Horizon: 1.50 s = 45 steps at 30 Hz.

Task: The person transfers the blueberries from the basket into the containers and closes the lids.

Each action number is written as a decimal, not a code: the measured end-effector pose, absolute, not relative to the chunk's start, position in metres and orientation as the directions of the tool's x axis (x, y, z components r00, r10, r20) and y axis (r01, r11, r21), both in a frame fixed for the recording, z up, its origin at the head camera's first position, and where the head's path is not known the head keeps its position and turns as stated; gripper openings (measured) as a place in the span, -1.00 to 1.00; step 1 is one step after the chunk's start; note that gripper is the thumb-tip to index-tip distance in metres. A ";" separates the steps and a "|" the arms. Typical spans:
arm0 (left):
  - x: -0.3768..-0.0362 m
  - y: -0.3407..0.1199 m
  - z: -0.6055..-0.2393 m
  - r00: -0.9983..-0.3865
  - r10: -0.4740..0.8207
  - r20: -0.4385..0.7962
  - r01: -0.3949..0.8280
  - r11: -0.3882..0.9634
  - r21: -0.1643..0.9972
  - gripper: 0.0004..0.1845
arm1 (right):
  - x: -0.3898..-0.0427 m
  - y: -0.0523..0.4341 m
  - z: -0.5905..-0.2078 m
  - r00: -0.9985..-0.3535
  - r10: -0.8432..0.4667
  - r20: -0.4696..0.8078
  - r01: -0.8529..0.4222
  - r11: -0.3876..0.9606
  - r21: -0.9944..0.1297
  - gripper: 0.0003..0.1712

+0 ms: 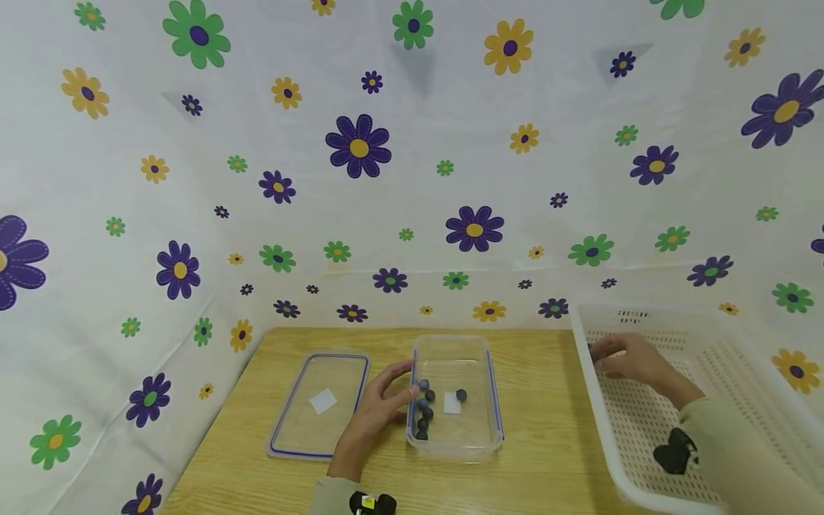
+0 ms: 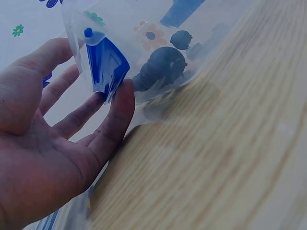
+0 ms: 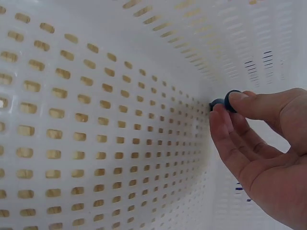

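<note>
On the table, a clear plastic container (image 1: 473, 436) with blue clips holds several dark blueberries (image 1: 428, 413) along its left side and one more blueberry (image 1: 461, 395) near a white label. My left hand (image 1: 375, 409) grips the container's left side, with fingertips at the blue clip (image 2: 106, 64) in the left wrist view. Inside the white basket (image 1: 601, 418), my right hand (image 1: 634, 361) is close to the left wall. Between its thumb and fingers it pinches a blueberry (image 3: 232, 100); another dark round one (image 3: 218, 101) shows right beside the fingertips.
Left of the container lies a clear lid (image 1: 302, 429) with a blue seal and a white square label on it. The perforated basket stands at the table's right. A flower-patterned sheet (image 1: 425, 193) hangs behind the wooden table (image 1: 541, 443).
</note>
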<state>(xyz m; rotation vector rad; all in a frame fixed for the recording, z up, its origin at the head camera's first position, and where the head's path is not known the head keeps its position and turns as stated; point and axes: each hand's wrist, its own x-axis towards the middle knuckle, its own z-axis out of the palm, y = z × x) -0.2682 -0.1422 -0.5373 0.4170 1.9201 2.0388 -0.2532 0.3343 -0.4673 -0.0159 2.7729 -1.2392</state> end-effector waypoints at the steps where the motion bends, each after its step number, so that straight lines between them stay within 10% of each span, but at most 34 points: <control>1: -0.268 -0.142 -0.537 -0.910 0.416 0.000 -0.023 -0.051 0.998 -0.34 | -0.252 0.334 -0.465 -0.995 -0.057 -0.085 0.025 0.669 -0.743 -0.63; 32: -0.266 -0.142 -0.535 -0.912 0.410 -0.009 -0.026 -0.037 0.999 -0.33 | -0.190 0.282 -0.369 -0.976 -0.034 0.217 -0.193 0.604 -0.773 -0.56; 45: -0.264 -0.142 -0.535 -0.914 0.405 0.009 -0.012 -0.048 0.999 -0.35 | -0.171 0.217 -0.365 -0.915 0.044 0.400 -0.360 0.356 -0.862 -0.70</control>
